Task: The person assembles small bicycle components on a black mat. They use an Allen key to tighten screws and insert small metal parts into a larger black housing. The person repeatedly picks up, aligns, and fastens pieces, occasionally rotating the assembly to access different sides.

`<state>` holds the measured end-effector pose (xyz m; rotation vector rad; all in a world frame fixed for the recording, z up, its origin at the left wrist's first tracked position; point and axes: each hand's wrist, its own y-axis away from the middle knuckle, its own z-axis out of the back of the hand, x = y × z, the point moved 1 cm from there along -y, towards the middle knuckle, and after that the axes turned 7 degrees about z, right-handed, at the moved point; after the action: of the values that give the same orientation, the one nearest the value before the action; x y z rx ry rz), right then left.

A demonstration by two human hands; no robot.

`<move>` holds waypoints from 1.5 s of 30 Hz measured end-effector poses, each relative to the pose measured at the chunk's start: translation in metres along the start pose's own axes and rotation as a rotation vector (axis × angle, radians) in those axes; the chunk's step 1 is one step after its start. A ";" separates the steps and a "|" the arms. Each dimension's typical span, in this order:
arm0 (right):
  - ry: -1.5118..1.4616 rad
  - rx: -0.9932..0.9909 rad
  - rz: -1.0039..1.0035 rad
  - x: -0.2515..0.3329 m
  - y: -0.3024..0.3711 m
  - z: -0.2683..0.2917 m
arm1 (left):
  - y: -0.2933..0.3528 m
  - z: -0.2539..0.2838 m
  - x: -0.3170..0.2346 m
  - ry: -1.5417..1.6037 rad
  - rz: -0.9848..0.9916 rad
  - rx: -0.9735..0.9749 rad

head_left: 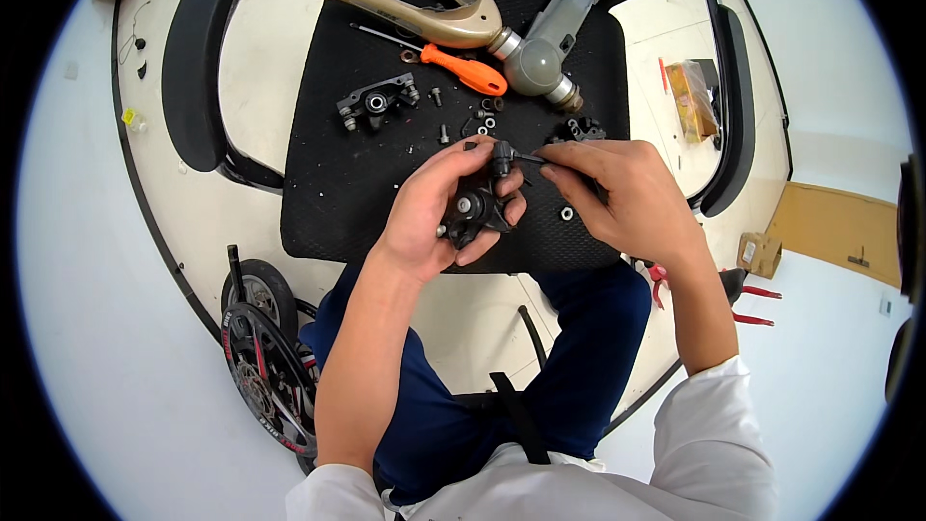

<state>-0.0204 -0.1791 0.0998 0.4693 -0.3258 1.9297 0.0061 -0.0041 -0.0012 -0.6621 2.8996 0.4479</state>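
Observation:
My left hand [415, 220] is closed round a black disc brake caliper [471, 206], its fingers curled under the body and the thumb along the top. My right hand [632, 191] pinches a thin dark hex key [529, 158], whose tip meets the caliper's upper end. How far the tip goes in cannot be made out. Both hands are above the front half of a black chair seat [338, 207]. Just beyond the hands lie small bolts [444, 133] and nuts [566, 214]. Another black bracket-like part [376, 102] rests to the left.
A tan bicycle fork [453, 19] joined to a grey tube piece [535, 66] lies across the seat's far side, beside an orange-handled screwdriver [463, 69]. Armrests [203, 68] flank the seat. A wheel [260, 367] is at lower left; red-handled pliers [752, 304] are at right.

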 end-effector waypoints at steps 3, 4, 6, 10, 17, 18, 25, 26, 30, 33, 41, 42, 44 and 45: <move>0.104 0.036 0.020 0.002 -0.001 0.001 | -0.001 0.002 0.000 -0.087 -0.016 -0.054; 0.176 0.079 0.012 0.004 -0.002 -0.001 | -0.001 0.000 0.001 -0.145 -0.026 -0.115; 0.322 0.167 -0.006 0.010 -0.002 -0.004 | -0.001 -0.002 0.001 -0.267 -0.057 -0.201; -0.145 0.180 -0.042 -0.013 -0.003 -0.007 | 0.001 -0.004 -0.001 -0.539 -0.050 -0.256; -1.131 0.495 -0.714 -0.026 0.009 0.003 | 0.009 -0.012 -0.003 -0.795 -0.060 -0.180; -1.316 0.575 -0.835 -0.027 0.010 0.006 | 0.010 -0.014 -0.003 -0.832 -0.055 -0.169; -1.095 0.375 -0.761 -0.013 -0.001 0.015 | 0.001 -0.010 -0.006 -0.521 -0.068 -0.111; -1.010 0.309 -0.717 -0.006 -0.004 0.021 | 0.000 -0.009 -0.006 -0.466 -0.074 -0.112; -0.609 0.109 -0.183 -0.007 0.005 0.022 | 0.000 -0.008 -0.006 -0.176 -0.073 -0.095; -0.113 0.149 0.242 -0.002 0.009 0.037 | 0.000 0.004 -0.005 0.091 -0.006 0.044; 0.313 0.325 0.815 0.016 0.008 0.062 | 0.001 0.008 -0.003 0.314 0.354 0.205; 0.356 0.349 0.849 0.019 0.010 0.064 | 0.003 0.008 -0.004 0.287 0.371 0.199; 0.442 0.402 0.919 0.024 0.012 0.066 | 0.005 0.009 -0.007 0.233 0.405 0.184; 0.489 0.432 0.948 0.026 0.014 0.067 | 0.004 0.008 -0.007 0.217 0.407 0.204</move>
<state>-0.0305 -0.1921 0.1717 0.0775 0.2583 2.9753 0.0105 0.0050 -0.0065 -0.0915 3.2304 0.1194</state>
